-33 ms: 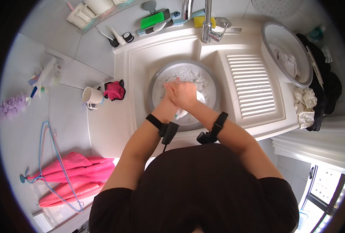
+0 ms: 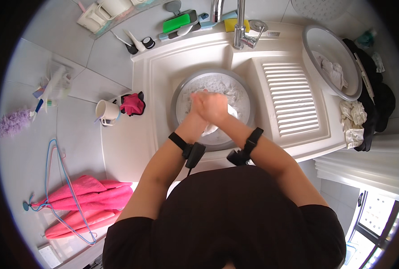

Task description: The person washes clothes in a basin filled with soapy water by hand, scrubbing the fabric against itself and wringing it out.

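In the round, grey-rimmed basin (image 2: 213, 72) of whitish suds (image 2: 217, 82), white fabric (image 2: 231, 112) is partly hidden beneath the left hand (image 2: 198, 106) and right hand (image 2: 215, 109), pressed together; whether it is gripped cannot be told. Washing appears unfinished, rinsing left undone.

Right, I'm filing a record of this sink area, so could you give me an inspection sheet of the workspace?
Surface: pale sink unit, ribbed washboard on its right.
Things in use: grey-rimmed basin in the sink, white cloth-like item partly hidden by the hands.
Clutter: mug and pink cloth left; second basin and crumpled pale fabric right.
Hands: left hand and right hand together over the basin; blurred, grip unclear.
Cables: dark cable below the left wrist device; far end hidden.
Surroundings: faucet behind, hangers lower left, window lower right.
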A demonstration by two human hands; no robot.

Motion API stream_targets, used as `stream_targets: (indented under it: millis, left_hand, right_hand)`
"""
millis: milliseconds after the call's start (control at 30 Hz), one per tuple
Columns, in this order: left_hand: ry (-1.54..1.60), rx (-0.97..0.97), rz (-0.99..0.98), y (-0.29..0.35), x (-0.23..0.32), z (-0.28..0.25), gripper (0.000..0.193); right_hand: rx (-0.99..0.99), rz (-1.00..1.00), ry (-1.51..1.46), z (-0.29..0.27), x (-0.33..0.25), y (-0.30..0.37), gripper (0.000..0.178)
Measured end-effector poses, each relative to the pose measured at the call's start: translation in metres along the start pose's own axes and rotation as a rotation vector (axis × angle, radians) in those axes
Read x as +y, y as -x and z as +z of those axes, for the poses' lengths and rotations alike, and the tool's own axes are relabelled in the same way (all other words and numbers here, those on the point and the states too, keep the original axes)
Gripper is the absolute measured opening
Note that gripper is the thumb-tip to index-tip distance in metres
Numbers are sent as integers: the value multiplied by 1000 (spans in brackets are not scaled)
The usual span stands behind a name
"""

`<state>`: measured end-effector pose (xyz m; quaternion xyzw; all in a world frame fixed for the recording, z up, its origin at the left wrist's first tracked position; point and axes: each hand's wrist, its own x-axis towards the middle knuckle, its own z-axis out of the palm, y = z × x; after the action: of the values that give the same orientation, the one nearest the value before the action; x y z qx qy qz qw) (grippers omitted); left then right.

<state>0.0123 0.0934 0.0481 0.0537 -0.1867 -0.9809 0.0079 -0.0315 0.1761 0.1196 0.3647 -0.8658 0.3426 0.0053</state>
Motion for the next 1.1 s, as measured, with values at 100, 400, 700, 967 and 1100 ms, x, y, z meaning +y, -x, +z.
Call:
stream_targets:
  millis: [100,400,700,967,1100]
  left_hand:
    - [-11,216,-92,0,-6,71,36]
    - [-68,495,92,20,36,93,41]
    - [-8,388,110,30,40,88,38]
    - [-11,303,88,36,40,93,35]
    - [-33,212,38,34,39,93,35]
  right_hand:
    - [11,64,61,-10,37,-16,34]
    - [-175,552,-1836,-22,54,4,42]
    - [-156,328,-1282,-58,37,21,10]
    - [-290,296,-1332,-59,34,28,27]
    - [-338,286,-1356,-52,48,31,22]
